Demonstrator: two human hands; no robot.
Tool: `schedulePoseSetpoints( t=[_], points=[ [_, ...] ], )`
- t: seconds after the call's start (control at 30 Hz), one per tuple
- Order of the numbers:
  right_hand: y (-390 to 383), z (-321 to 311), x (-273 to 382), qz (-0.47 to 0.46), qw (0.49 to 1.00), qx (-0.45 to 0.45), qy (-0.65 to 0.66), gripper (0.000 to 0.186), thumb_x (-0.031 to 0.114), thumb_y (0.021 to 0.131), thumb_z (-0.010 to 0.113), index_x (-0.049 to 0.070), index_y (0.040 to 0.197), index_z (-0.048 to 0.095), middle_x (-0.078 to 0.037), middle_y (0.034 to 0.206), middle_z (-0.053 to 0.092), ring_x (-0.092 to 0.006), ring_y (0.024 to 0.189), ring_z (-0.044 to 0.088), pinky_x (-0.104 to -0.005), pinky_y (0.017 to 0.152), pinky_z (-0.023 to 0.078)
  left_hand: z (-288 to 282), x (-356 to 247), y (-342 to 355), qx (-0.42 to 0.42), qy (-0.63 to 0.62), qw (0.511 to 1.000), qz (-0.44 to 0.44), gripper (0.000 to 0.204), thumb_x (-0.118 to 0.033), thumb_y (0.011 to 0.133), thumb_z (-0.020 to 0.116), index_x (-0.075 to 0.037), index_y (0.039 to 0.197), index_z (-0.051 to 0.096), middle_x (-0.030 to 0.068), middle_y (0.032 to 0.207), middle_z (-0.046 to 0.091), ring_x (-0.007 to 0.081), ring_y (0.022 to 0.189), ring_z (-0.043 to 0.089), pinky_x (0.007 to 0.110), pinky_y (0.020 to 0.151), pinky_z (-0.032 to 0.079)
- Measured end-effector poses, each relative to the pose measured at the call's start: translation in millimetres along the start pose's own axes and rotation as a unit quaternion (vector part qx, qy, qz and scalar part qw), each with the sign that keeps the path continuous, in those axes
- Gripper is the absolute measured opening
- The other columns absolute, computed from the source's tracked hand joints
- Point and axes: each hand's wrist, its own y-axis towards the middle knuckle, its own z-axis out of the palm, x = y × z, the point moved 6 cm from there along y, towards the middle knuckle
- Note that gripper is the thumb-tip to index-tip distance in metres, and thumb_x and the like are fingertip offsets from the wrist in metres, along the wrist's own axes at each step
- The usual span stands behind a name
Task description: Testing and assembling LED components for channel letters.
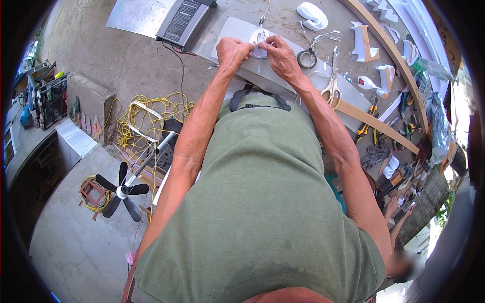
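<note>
Both of my hands meet over a white rounded piece with openings (260, 35) on a grey board (235, 30). My left hand (233, 53) pinches at the piece's left side, and what lies between its fingertips is too small to make out. My right hand (279, 58) has thumb and forefinger closed at the piece's right side, also on something indistinct. A thin lead runs up from the piece. Just right of my right hand lie a roll of dark tape (306, 59) and beige-handled scissors (331, 91).
A silver power unit (186, 22), white shaped pieces (361, 43), a bottle (365, 83) and long curved strips (384, 30) share the worktop. Yellow cable (151, 113) and a fan (122, 192) are at lower left. Another person's arm (400, 222) shows at lower right.
</note>
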Motion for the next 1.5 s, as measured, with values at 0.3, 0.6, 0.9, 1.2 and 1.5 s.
schedulePoseSetpoints(
  t=[0.3,0.6,0.9,1.2,1.5],
  points=[
    [-4.8,1.4,4.4,-0.006,0.999,0.028,-0.030,0.042,-0.004,0.085,0.057,0.013,0.122,0.068,-0.012,0.109,0.057,-0.0296,0.098,0.060,-0.0399,0.084,0.053,4.7,-2.8,-3.3,-0.009,-0.020,1.000,-0.010,0.017,-0.015,0.077,0.078,0.000,0.071,0.072,0.0065,0.061,0.068,0.0102,0.046,0.056,0.027,0.039,0.039],
    [-10.0,3.2,10.6,-0.061,0.992,0.030,-0.103,0.053,-0.006,0.081,0.058,0.011,0.132,0.062,-0.013,0.116,0.056,-0.0300,0.105,0.058,-0.0395,0.089,0.053,5.2,-4.1,8.7,0.015,-0.018,0.999,-0.035,0.013,-0.013,0.075,0.076,-0.002,0.070,0.074,0.0061,0.062,0.070,0.0109,0.047,0.060,0.026,0.043,0.044],
    [-13.6,1.0,16.8,-0.083,0.985,0.034,-0.146,0.062,-0.007,0.075,0.058,0.010,0.135,0.060,-0.013,0.120,0.056,-0.0308,0.103,0.056,-0.0394,0.090,0.052,-4.7,-7.6,10.9,-0.011,0.139,0.988,0.063,0.022,-0.024,0.071,0.084,-0.004,0.074,0.077,0.0060,0.066,0.072,0.0122,0.056,0.064,0.027,0.053,0.048],
    [-14.3,-1.0,14.8,-0.093,0.989,0.027,-0.112,0.058,-0.007,0.076,0.060,0.008,0.132,0.061,-0.012,0.118,0.056,-0.0296,0.101,0.056,-0.0395,0.089,0.052,-4.9,-3.3,10.3,-0.040,0.119,0.989,0.077,0.026,-0.028,0.071,0.084,-0.003,0.075,0.077,0.0068,0.066,0.072,0.0122,0.059,0.066,0.027,0.058,0.051],
    [-9.1,-0.5,15.8,-0.074,0.991,0.015,-0.114,0.053,-0.007,0.075,0.060,0.005,0.127,0.060,-0.012,0.114,0.056,-0.0296,0.100,0.056,-0.0397,0.087,0.053,-4.6,-3.9,6.1,-0.032,0.102,0.993,0.049,0.023,-0.025,0.072,0.084,-0.003,0.076,0.077,0.0050,0.065,0.071,0.0101,0.055,0.062,0.026,0.051,0.047]
  ],
)
